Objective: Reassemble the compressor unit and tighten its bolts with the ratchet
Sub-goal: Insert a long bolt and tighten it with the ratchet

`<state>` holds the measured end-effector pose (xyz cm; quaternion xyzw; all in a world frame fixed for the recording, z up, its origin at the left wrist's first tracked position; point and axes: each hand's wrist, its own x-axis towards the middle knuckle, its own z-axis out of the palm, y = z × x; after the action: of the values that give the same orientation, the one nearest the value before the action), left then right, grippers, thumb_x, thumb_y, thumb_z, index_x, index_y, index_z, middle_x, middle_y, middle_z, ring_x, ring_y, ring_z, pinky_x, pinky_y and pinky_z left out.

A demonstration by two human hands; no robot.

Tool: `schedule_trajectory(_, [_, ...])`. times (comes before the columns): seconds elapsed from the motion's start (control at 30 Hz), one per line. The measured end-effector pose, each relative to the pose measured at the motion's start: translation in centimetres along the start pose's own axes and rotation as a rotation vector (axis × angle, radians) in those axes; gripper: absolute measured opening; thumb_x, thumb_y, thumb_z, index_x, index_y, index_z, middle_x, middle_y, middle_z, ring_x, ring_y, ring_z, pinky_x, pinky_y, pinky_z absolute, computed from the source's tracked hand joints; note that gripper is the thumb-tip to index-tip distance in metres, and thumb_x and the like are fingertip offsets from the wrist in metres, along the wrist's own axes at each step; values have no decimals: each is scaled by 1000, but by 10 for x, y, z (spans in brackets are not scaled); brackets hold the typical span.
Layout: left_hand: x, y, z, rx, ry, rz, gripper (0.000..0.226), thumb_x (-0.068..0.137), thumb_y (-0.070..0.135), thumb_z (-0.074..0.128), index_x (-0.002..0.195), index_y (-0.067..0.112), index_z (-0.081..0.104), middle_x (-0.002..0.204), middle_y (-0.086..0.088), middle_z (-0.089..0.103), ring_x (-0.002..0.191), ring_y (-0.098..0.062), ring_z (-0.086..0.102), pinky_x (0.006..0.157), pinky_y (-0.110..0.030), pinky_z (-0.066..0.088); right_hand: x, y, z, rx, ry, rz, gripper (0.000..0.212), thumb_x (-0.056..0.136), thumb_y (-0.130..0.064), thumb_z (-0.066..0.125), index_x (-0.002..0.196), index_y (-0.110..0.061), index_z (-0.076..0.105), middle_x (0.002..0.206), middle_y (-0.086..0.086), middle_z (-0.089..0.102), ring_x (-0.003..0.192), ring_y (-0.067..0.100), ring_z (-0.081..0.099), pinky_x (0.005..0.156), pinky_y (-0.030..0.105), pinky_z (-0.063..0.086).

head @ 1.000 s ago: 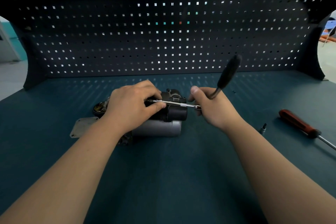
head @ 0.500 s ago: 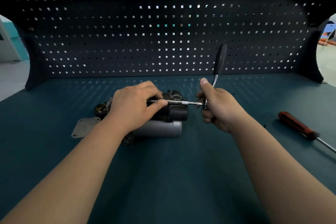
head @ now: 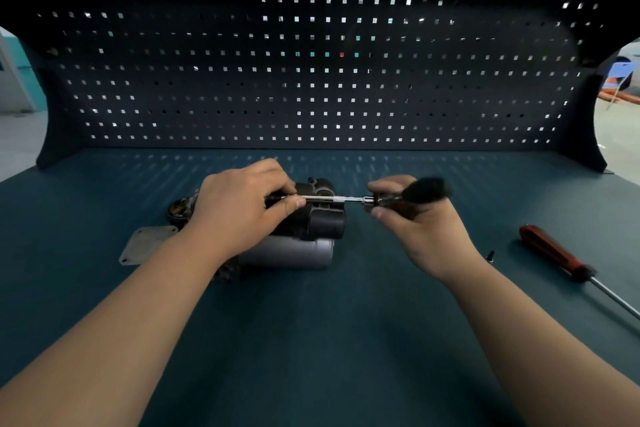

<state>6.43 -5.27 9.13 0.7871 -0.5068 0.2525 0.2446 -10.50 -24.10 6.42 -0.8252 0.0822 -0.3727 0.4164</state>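
Both hands are on the ratchet (head: 426, 189). The left hand (head: 239, 208) lies over the compressor unit (head: 318, 218) and pinches the far end of the extension bar (head: 332, 199) between thumb and fingers. The right hand (head: 419, 229) curls round the ratchet's head end, with the black handle blurred and pointing right. The bar runs level across the unit's black housing. The unit rests on the table (head: 311, 340) near its middle, with its silver cylinder (head: 291, 251) on the near side. A flat grey plate (head: 145, 244) lies just left of it. Beside the right wrist sits a small dark fastener (head: 490, 255), and farther right a red-handled screwdriver (head: 554, 253). A pegboard (head: 311, 80) backs the table.
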Motion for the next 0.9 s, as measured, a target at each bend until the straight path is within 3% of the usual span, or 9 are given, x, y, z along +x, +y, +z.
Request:
schedule_trajectory(0.13, [0, 0, 1, 6, 1, -2, 17, 84, 51, 59, 85, 36, 67, 96, 21, 63, 80, -11, 63, 60, -30, 44, -4, -1, -1, -162, -24, -236, 32, 84, 6, 68, 112, -9, 70, 114, 1, 60, 103, -11, 54, 89, 4, 37])
schedule_trajectory(0.33, [0, 1, -3, 14, -32, -28, 22, 78, 59, 53, 91, 42, 61, 91, 28, 51, 74, -6, 56, 58, -25, 33, -4, 5, -2, -220, -46, -278, 33, 82, 4, 71, 112, -8, 70, 108, -2, 62, 97, 1, 59, 87, 5, 39])
schedule_trajectory(0.43, [0, 3, -4, 12, -65, -43, 21, 75, 60, 55, 88, 44, 56, 91, 27, 51, 76, -5, 54, 63, -27, 34, -4, 5, -3, -168, -56, -106, 34, 84, -11, 73, 106, -36, 66, 102, -24, 63, 98, -11, 57, 84, 2, 36])
schedule_trajectory(0.5, [-1, 4, -4, 2, -72, -41, 18, 76, 59, 57, 85, 43, 57, 93, 26, 52, 78, -6, 56, 65, -28, 35, -3, 7, 0, -101, -41, 39, 34, 83, -17, 73, 97, -47, 63, 96, -30, 65, 95, -12, 58, 81, 2, 38])
schedule_trajectory(0.67, [-1, 3, -5, -13, -59, -36, 19, 78, 59, 56, 85, 42, 60, 96, 26, 55, 78, -7, 57, 66, -29, 35, -4, 7, 3, 146, -1, 151, 21, 84, -11, 71, 91, -30, 69, 87, -7, 74, 82, 14, 72, 80, 28, 56])
schedule_trajectory(0.9, [-1, 1, -3, -7, -51, -25, 22, 76, 62, 58, 83, 42, 62, 99, 26, 57, 79, -7, 59, 65, -28, 34, -1, 6, 7, 325, -16, 242, 11, 92, -9, 60, 87, -14, 67, 64, -3, 66, 59, 25, 71, 54, 24, 54])
